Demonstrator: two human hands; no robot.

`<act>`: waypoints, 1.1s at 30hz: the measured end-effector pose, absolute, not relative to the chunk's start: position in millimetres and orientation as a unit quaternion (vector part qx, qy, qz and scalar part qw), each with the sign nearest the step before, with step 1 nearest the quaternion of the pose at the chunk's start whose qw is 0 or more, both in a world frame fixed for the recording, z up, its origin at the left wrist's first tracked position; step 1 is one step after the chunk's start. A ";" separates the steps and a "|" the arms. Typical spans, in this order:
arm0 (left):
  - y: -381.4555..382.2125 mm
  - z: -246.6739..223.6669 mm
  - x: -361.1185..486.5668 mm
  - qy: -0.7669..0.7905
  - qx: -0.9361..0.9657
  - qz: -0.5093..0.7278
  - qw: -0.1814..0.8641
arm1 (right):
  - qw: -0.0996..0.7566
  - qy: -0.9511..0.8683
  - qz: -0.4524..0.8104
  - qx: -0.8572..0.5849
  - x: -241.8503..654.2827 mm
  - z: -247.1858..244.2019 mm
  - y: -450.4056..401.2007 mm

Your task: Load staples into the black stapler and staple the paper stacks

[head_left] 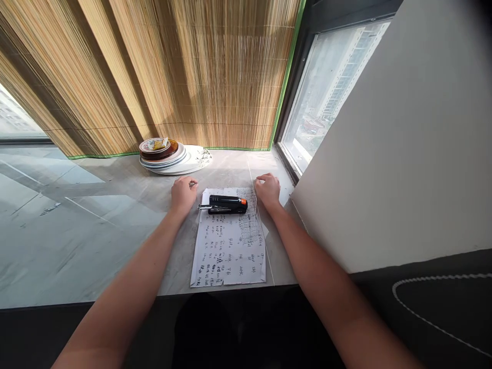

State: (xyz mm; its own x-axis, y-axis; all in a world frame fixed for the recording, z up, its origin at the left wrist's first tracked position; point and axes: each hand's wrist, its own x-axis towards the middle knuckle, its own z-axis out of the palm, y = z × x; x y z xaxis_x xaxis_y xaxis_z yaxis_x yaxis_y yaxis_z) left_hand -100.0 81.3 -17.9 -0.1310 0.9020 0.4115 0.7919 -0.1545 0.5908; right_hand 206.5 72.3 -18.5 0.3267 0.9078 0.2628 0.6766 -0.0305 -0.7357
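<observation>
A black stapler (228,200) with an orange mark lies on its side across the top of several handwritten paper sheets (238,266). Its silver metal part points left. My left hand (184,193) rests on the grey counter just left of the papers' upper corner, fingers curled in, with a small dark spot by the fingertips that I cannot make out. On the other side, my right hand (268,189) lies by the papers' upper right edge, its fingers curled and pressed together. Whatever may be inside either hand is hidden. Neither hand touches the stapler.
Behind my left hand stands a stack of plates (169,166), a small yellow packet (160,144) on top. A bamboo blind (215,77) hangs at the back. To the right are a window (326,87) and a white wall (407,138). The marble counter (96,225) ends near my body.
</observation>
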 end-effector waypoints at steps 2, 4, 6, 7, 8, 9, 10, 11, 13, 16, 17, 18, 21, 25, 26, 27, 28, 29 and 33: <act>80.9 -14.3 -94.4 0.623 0.651 0.423 0.094 | 0.409 -0.565 0.138 -0.703 207.0 -19.9 71.8; 80.0 -10.4 -87.4 0.580 0.656 0.467 0.123 | 0.408 -0.561 0.137 -0.707 206.5 -19.6 71.1; 78.8 -6.8 -81.4 0.537 0.666 0.496 0.152 | 0.425 -0.559 0.127 -0.700 204.3 -16.1 69.6; 78.3 -5.5 -79.4 0.521 0.668 0.504 0.167 | 0.449 -0.562 0.121 -0.684 202.5 -13.0 68.4; 78.0 -4.6 -78.1 0.511 0.667 0.510 0.182 | 0.479 -0.572 0.121 -0.655 200.3 -9.2 66.8; 77.9 -4.2 -77.4 0.504 0.664 0.516 0.196 | 0.509 -0.593 0.135 -0.609 197.9 -4.9 64.8; 78.1 -4.2 -77.3 0.499 0.660 0.520 0.210 | 0.529 -0.626 0.163 -0.550 195.3 -0.4 62.3; 78.7 -4.6 -77.6 0.496 0.655 0.525 0.223 | 0.530 -0.669 0.204 -0.480 192.8 3.8 59.3; 80.4 -6.3 -78.5 0.490 0.645 0.535 0.241 | 0.471 -0.761 0.291 -0.337 188.4 10.2 52.6; 82.8 -8.7 -78.7 0.480 0.628 0.552 0.265 | 0.356 -0.844 0.336 -0.219 182.6 12.6 43.0; 83.0 -8.9 -78.2 0.474 0.620 0.561 0.275 | 0.340 -0.855 0.328 -0.214 180.5 11.7 40.5; 82.8 -8.6 -77.3 0.465 0.612 0.572 0.288 | 0.338 -0.859 0.317 -0.219 178.3 10.4 38.6; 80.3 -4.3 -74.4 0.428 0.583 0.611 0.323 | 0.380 -0.843 0.284 -0.253 172.0 6.0 36.6; 75.3 4.4 -72.3 0.383 0.573 0.636 0.349 | 0.483 -0.776 0.230 -0.333 170.0 2.2 41.1; 74.2 6.0 -71.8 0.373 0.576 0.636 0.351 | 0.497 -0.764 0.212 -0.353 170.7 1.4 42.7; 73.1 7.1 -71.2 0.365 0.581 0.636 0.354 | 0.504 -0.757 0.198 -0.366 171.5 0.6 44.1; 72.1 7.9 -70.5 0.357 0.585 0.635 0.358 | 0.505 -0.756 0.189 -0.372 172.1 -0.2 45.2; 71.0 8.4 -69.6 0.350 0.590 0.631 0.363 | 0.504 -0.757 0.184 -0.373 172.5 -1.1 46.1; 67.8 9.0 -66.9 0.342 0.616 0.608 0.366 | 0.500 -0.770 0.191 -0.347 170.8 -3.5 47.0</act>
